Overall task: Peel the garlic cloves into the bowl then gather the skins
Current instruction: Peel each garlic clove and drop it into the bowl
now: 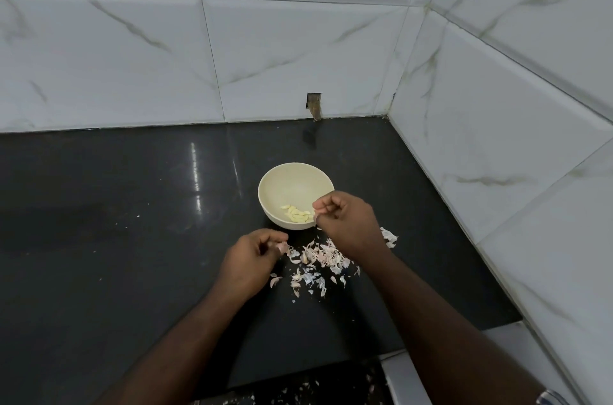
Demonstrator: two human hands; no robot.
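A cream bowl (295, 177) stands on the black counter (116, 238) and holds several peeled garlic cloves (296, 213) at its near side. My right hand (348, 225) hovers over the bowl's near right rim, its fingertips pinched together; what they hold is too small to tell. Left of the skins, my left hand (252, 258) curls its fingers around a pale garlic piece (282, 247) at its fingertips. A loose heap of garlic skins (318, 258) lies on the counter between the two hands and under my right wrist.
White marble-look tiled walls (298, 49) close the counter at the back and right, meeting in a corner. A small cut-out hole (314, 105) sits low in the back wall. More skin scraps lie below the counter's front edge (298, 388).
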